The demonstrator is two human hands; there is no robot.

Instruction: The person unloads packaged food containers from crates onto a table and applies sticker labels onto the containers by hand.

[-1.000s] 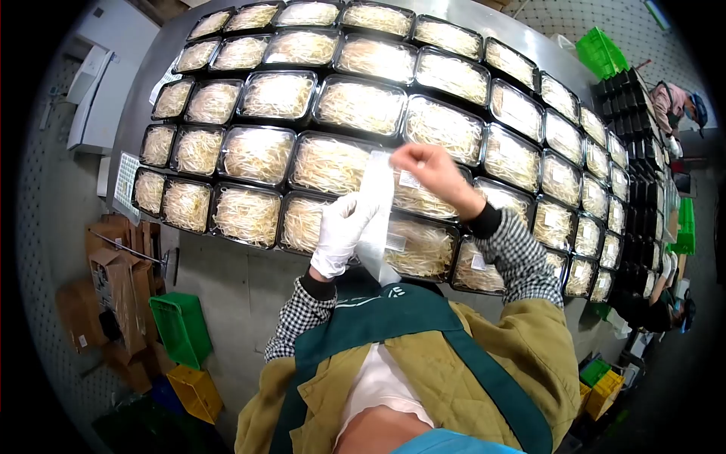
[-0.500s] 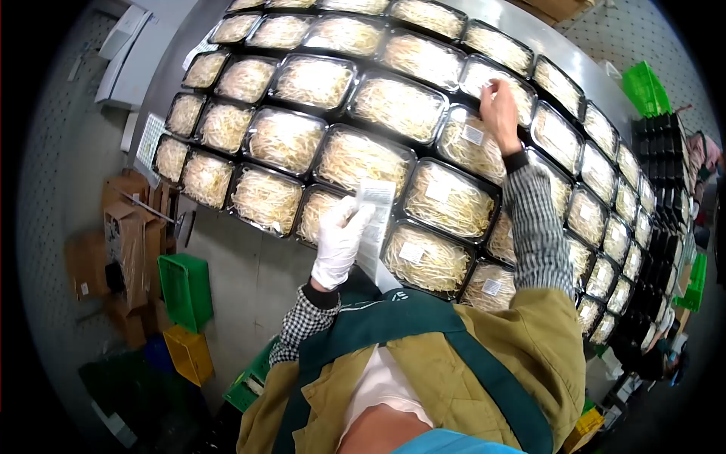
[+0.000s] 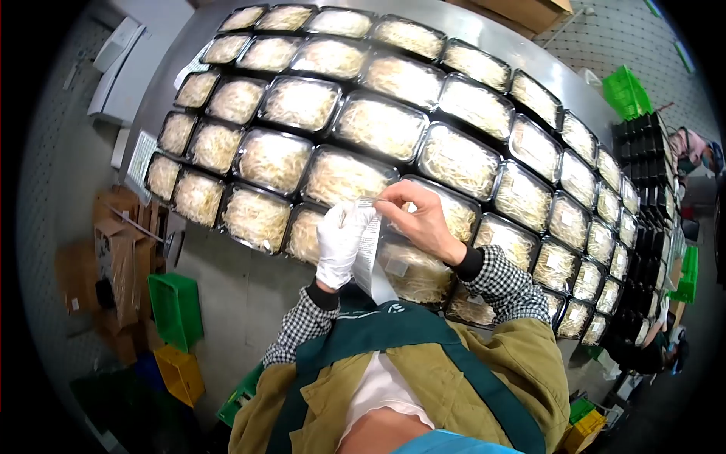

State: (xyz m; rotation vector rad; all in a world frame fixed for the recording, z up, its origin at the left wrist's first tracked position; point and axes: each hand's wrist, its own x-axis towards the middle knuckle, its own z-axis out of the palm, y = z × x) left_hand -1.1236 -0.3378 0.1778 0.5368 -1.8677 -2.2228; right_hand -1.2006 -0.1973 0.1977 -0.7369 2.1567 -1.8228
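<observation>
Head view shows a left hand point(image 3: 339, 240) in a white glove pinching a printed label strip point(image 3: 367, 256) between thumb and fingers, above the near edge of a metal table point(image 3: 563, 64). A bare right hand point(image 3: 423, 221) meets the far end of that strip, thumb and forefinger pressed together on it; whether a single label lies between them is too small to tell. From this grip the strip hangs down toward the dark green apron point(image 3: 393, 324). Just right of it, partly beneath the right hand, a near tray of bean sprouts point(image 3: 420, 281) bears a white label point(image 3: 395, 267). Black trays of bean sprouts point(image 3: 382, 127) stand close together in rows across the table, and several toward the right carry similar pale labels. A cardboard box point(image 3: 522, 11) sits at the far edge. On the floor to the left are a green crate point(image 3: 175, 310) and a yellow crate point(image 3: 180, 376). Past the table's right end, stacked black trays point(image 3: 639, 170) stand near a co-worker point(image 3: 688, 147) in pink.
</observation>
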